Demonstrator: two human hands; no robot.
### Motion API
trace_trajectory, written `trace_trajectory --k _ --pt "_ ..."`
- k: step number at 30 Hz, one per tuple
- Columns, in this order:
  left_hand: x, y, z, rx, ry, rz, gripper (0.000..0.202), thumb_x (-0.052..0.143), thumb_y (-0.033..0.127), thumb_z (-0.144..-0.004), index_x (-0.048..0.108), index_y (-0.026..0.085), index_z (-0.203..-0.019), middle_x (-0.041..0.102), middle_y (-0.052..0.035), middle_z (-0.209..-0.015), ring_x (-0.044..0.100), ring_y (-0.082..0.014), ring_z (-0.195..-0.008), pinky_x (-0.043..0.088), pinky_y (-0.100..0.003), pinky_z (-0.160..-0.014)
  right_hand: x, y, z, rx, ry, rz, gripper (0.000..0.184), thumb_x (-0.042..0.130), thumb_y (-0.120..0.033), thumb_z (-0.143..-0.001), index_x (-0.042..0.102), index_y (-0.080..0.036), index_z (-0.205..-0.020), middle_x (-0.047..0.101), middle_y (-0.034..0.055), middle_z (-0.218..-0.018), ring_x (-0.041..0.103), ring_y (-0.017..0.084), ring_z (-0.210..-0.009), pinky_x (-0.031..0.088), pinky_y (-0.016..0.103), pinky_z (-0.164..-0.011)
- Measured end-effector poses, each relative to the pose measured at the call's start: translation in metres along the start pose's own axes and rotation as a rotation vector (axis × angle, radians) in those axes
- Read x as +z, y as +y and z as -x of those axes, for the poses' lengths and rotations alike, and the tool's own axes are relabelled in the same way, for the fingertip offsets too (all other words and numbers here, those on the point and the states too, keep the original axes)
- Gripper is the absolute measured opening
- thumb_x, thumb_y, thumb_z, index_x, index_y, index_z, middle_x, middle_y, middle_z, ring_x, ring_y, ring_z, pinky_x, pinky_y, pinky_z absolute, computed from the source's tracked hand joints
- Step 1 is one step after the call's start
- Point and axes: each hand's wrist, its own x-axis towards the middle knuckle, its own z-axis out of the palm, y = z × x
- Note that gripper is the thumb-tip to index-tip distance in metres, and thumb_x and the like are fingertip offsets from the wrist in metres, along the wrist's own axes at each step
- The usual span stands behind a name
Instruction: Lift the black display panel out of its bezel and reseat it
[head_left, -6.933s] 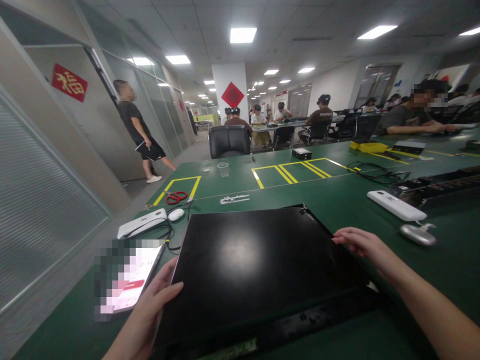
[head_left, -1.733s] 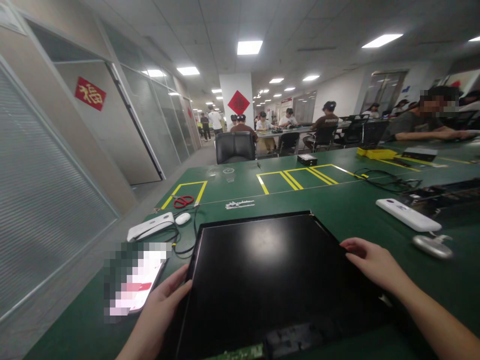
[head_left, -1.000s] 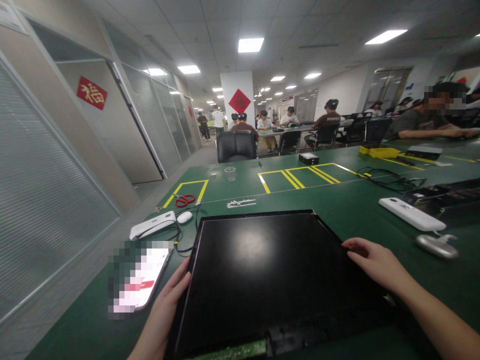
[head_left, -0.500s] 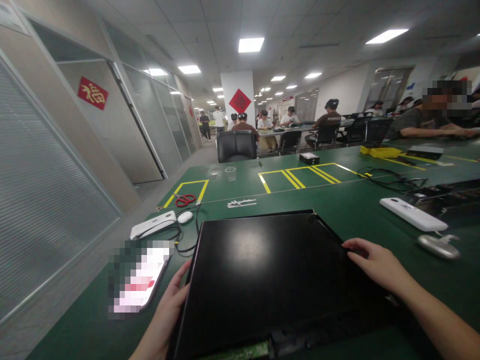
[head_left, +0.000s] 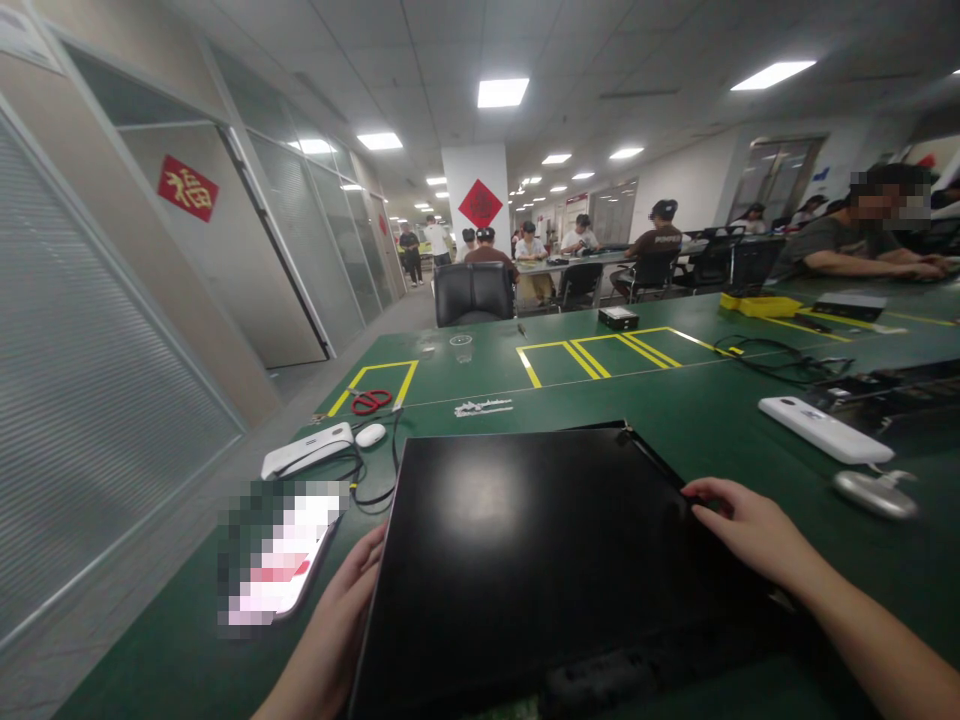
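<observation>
As a lit phone (head_left: 304,555), cables (head_left: 360,462) and scissors (head_left: 373,402) crowded the left of the green table (head_left: 660,405), the left hand (head_left: 351,590), half curled, held the left edge of the near, central black panel (head_left: 517,550) while the right hand (head_left: 739,525) pinched the black frame (head_left: 654,458) at right.

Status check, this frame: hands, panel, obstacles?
Left hand at left edge of black panel, right hand at right edge. Bright reflection on surface. Nearest clutter: lit-screen device, left of left hand.
</observation>
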Motion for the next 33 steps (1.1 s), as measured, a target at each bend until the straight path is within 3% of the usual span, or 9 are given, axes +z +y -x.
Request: trace_trajectory --k 6,13,22,27,33 --pt "0.004 0.004 0.011 0.005 -0.034 -0.047 0.089 0.098 0.045 -0.056 0.070 0.027 -0.138 0.085 -0.0088 -0.119 0.078 -0.0419 -0.111 0.064 -0.045 -0.085 0.002 0.004 -0.001 -0.017 -0.003 0.015 0.035 0.057 -0.045 -0.075 0.081 -0.029 -0.094 0.080 0.0062 -0.098 0.070 0.023 -0.073 0.055 0.039 -0.073" --pt "-0.004 0.007 0.009 -0.007 -0.085 -0.093 0.071 0.094 0.048 -0.067 0.075 0.030 -0.133 0.086 -0.0066 -0.113 0.081 -0.0403 -0.105 0.065 -0.046 -0.084 0.001 0.004 -0.001 -0.014 -0.011 0.034 0.035 0.057 -0.045 -0.076 0.082 -0.029 -0.094 0.080 0.0062 -0.099 0.069 0.023 -0.072 0.055 0.038 -0.070" --pt "-0.001 0.009 0.010 0.000 -0.074 -0.081 0.075 0.099 0.048 -0.059 0.077 0.028 -0.127 0.085 -0.0093 -0.116 0.079 -0.0425 -0.108 0.066 -0.046 -0.082 0.000 0.000 0.000 0.005 -0.018 0.040 0.039 0.055 -0.048 -0.074 0.082 -0.028 -0.095 0.079 0.0071 -0.099 0.068 0.023 -0.071 0.054 0.039 -0.070" --pt "-0.002 0.009 0.010 0.023 -0.067 -0.132 0.067 0.094 0.049 -0.065 0.078 0.025 -0.126 0.085 -0.0115 -0.115 0.079 -0.0433 -0.109 0.066 -0.045 -0.079 0.001 0.003 -0.001 -0.007 -0.026 0.046 0.037 0.056 -0.047 -0.076 0.082 -0.028 -0.095 0.079 0.0067 -0.100 0.067 0.023 -0.071 0.054 0.039 -0.069" --pt "0.004 0.010 0.014 0.023 -0.030 -0.085 0.071 0.100 0.043 -0.059 0.078 0.025 -0.125 0.085 -0.0093 -0.118 0.078 -0.0416 -0.112 0.064 -0.046 -0.090 0.002 0.007 -0.001 -0.018 -0.021 0.034 0.035 0.057 -0.046 -0.077 0.081 -0.028 -0.094 0.079 0.0065 -0.101 0.068 0.023 -0.072 0.055 0.039 -0.070"
